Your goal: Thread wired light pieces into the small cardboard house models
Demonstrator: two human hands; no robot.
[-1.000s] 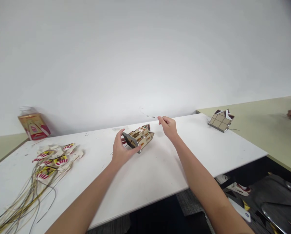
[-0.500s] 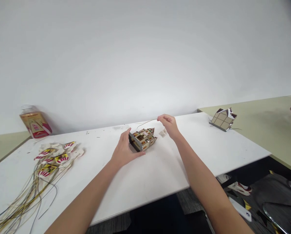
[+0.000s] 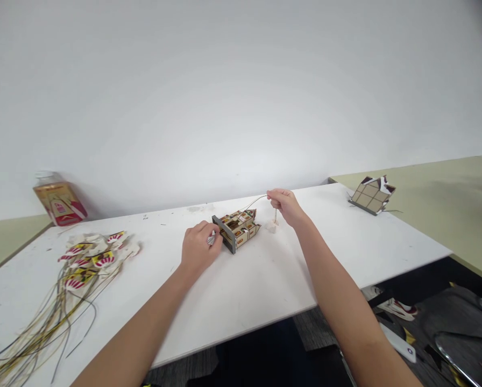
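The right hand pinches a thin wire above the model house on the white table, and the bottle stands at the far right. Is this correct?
Not quite. The head view shows the bottle at the far left. The right hand does pinch the thin wire above the model house on the white table.

Model house (image 3: 238, 228) between hands; wires (image 3: 43, 328) left

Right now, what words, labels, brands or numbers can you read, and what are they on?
No text reads clearly.
Orange bottle: red label, print too blurred.
Paper model by left hand: printed patterns, no legible letters.
Wire pinched by right hand: none.
Cutout pile: red-yellow patterns only.
White object on floor: dark mark, too small.
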